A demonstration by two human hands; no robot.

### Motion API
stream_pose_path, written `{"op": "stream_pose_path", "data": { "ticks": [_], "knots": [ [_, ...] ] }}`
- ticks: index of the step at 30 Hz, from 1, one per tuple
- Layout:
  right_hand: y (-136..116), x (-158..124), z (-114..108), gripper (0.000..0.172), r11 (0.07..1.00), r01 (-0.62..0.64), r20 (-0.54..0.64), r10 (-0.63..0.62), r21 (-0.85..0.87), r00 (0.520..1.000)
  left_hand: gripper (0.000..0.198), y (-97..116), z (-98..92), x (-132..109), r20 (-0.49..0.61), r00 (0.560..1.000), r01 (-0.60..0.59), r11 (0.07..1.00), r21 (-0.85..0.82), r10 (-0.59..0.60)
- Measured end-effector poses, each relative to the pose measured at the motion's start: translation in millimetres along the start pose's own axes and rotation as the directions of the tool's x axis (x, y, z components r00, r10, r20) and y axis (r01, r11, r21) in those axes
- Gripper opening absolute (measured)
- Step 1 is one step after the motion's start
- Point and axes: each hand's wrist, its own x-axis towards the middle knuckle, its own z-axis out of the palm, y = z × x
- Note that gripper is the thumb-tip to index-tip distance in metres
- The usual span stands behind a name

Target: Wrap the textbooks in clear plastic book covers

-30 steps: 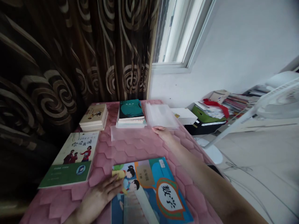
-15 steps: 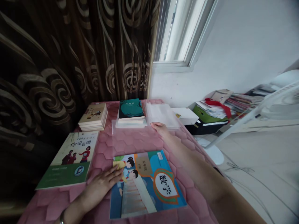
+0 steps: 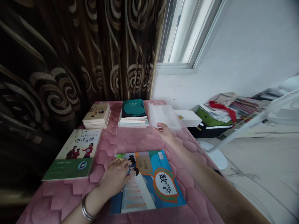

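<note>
A blue maths textbook (image 3: 149,183) lies on the pink quilted cover, with a clear plastic book cover (image 3: 134,137) spread around and beyond its far edge; the film is faint. My left hand (image 3: 116,177), a silver bracelet at its wrist, rests on the textbook's left part. Its fingers are bent and close together at the book's far left corner; the fingertips are partly hidden. Beyond the textbook, my right hand (image 3: 164,132) reaches to the film's far right corner, thumb and fingers pinching there. Close by lies a stack of clear sheets (image 3: 164,115).
A green-and-white book (image 3: 72,155) lies at left, behind it a stack of beige books (image 3: 97,115). Teal-covered books (image 3: 133,109) and a white box (image 3: 188,118) stand at the far edge. To the right are a white fan (image 3: 218,158) and papers (image 3: 217,113). A dark curtain (image 3: 93,46) hangs left.
My left hand has gone from lying flat with fingers spread to bent fingers, farther over the textbook. The plastic film's far edge has sunk lower. My right hand stays near the same corner.
</note>
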Motion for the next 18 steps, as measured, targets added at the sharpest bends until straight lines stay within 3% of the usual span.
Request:
{"op": "stream_pose_path", "data": {
  "ticks": [2, 3, 5, 8, 10, 13, 16, 18],
  "knots": [
    [-10, -30, -13, 0.030, 0.999, 0.048, 0.129, -0.046, -0.008, 0.991, 0.027, -2, 1.9, -5, 0.002, 1.000, 0.000, 0.999, -0.036, 0.000],
    [-16, -49, -20, 0.028, 0.992, 0.122, 0.289, -0.113, -0.014, 0.951, 0.031, -4, 3.5, -8, -0.003, 1.000, -0.002, 0.998, -0.060, 0.002],
    [-29, -90, -37, 0.027, 0.965, 0.260, 0.540, -0.203, -0.031, 0.817, 0.042, -7, 7.9, -14, -0.022, 1.000, 0.001, 0.995, -0.103, -0.003],
    [-43, -146, -59, 0.038, 0.932, 0.333, 0.730, -0.127, -0.145, 0.672, 0.058, -10, 15.8, -22, -0.049, 0.998, 0.022, 0.989, -0.146, -0.029],
    [-47, -171, -69, 0.053, 0.917, 0.330, 0.791, -0.026, -0.225, 0.612, 0.062, -10, 19.1, -25, -0.050, 0.997, 0.047, 0.986, -0.161, -0.056],
    [-49, -191, -77, 0.066, 0.908, 0.302, 0.811, 0.067, -0.291, 0.581, 0.061, -8, 17.7, -29, -0.006, 0.997, 0.078, 0.982, -0.172, -0.080],
    [-48, -197, -78, 0.062, 0.899, 0.299, 0.804, 0.089, -0.319, 0.588, 0.066, -3, 9.1, -32, 0.105, 0.991, 0.104, 0.979, -0.177, -0.086],
    [-45, -197, -77, 0.060, 0.891, 0.311, 0.803, 0.091, -0.329, 0.589, 0.081, 2, 2.9, -33, 0.203, 0.974, 0.135, 0.976, -0.171, -0.099]
  ]
}}
